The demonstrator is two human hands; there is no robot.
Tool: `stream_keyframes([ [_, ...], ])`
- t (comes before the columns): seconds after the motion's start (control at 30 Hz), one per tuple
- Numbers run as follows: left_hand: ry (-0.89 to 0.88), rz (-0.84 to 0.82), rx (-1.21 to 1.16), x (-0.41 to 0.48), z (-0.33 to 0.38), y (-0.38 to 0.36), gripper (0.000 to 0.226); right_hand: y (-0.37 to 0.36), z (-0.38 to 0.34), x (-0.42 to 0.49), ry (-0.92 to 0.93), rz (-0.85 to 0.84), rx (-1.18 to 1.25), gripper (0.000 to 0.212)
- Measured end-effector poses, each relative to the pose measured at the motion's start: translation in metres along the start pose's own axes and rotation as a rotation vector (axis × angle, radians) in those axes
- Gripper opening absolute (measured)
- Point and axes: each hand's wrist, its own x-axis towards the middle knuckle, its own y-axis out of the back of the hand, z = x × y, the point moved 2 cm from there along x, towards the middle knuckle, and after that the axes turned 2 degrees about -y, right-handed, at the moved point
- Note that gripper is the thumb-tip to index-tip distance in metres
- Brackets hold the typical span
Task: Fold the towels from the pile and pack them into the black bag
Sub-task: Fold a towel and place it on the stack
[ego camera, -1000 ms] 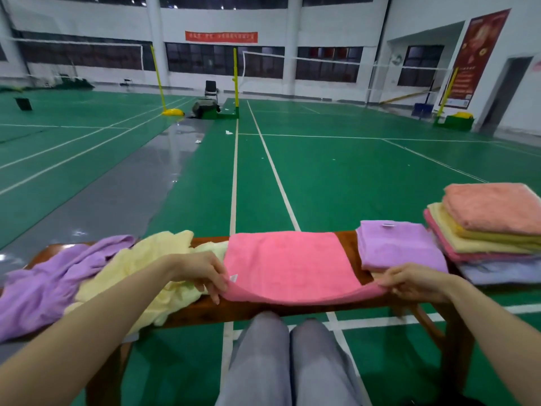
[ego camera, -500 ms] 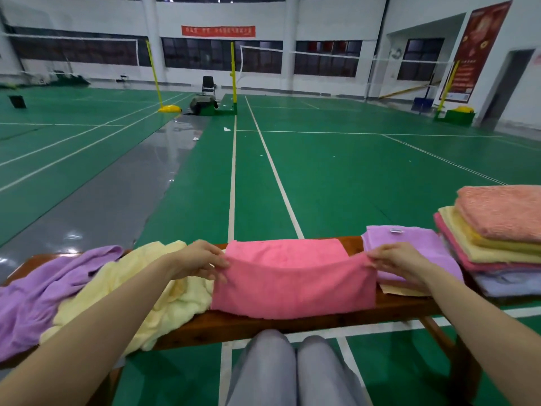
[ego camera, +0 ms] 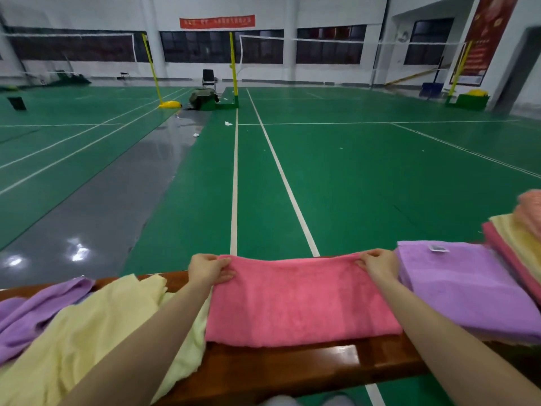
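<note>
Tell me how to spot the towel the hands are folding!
Look at the long wooden bench. In its middle lies the pink towel, flat, pinched at its far corners by both hands. Its neighbours are a crumpled yellow towel and a folded purple towel.

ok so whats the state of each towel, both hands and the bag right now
pink towel: folded over, flat on the bench
left hand: pinching its far left corner
right hand: pinching its far right corner
purple towel: folded, flat
stack: folded towels
yellow towel: unfolded, crumpled
purple one at left: crumpled
black bag: not in view
</note>
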Motion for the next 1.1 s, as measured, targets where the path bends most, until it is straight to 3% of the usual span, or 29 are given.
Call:
stream_keyframes([
  [0.13, -0.037, 0.106, 0.185, 0.017, -0.015, 0.000, 0.024, -0.003, 0.005, -0.012, 0.038, -0.030, -0.174, 0.033],
  [0.2, -0.127, 0.156, 0.440, 0.012, -0.016, 0.001, 0.036, 0.000, 0.006, -0.019, 0.064, -0.093, -0.227, 0.039],
  [0.3, -0.408, 0.067, 0.787, -0.014, -0.013, -0.014, 0.041, 0.011, 0.010, -0.014, 0.039, -0.089, -0.307, 0.043],
  [0.37, -0.619, -0.062, 0.918, -0.038, -0.011, -0.036, 0.036, 0.020, 0.010, -0.013, -0.015, -0.086, -0.323, 0.032],
  [0.43, -0.741, -0.259, 0.941, -0.064, -0.014, -0.069, 0.029, 0.025, 0.014, -0.011, -0.070, -0.120, -0.287, 0.010],
  [0.5, -0.805, -0.415, 0.960, -0.089, -0.022, -0.107, 0.026, 0.027, 0.020, -0.007, -0.109, -0.152, -0.264, 0.018],
  [0.6, -0.792, -0.523, 1.027, -0.116, -0.036, -0.155, 0.038, 0.029, 0.019, -0.015, -0.094, -0.198, -0.314, 0.014],
  [0.77, -0.891, -0.597, 1.037, -0.144, -0.044, -0.199, 0.053, 0.027, 0.022, -0.014, -0.202, -0.216, -0.191, 0.015],
  [0.87, -0.929, -0.579, 1.033, -0.150, -0.046, -0.211, 0.047, 0.024, 0.023, -0.011, -0.275, -0.247, -0.033, 0.024],
  [1.03, -0.930, -0.581, 0.911, -0.154, -0.052, -0.214, 0.042, 0.020, 0.010, -0.008, -0.019, -0.277, -0.118, 0.019],
  [1.1, -0.925, -0.577, 0.884, -0.152, -0.052, -0.213, 0.045, 0.018, 0.005, -0.008, -0.050, -0.317, -0.073, 0.020],
])
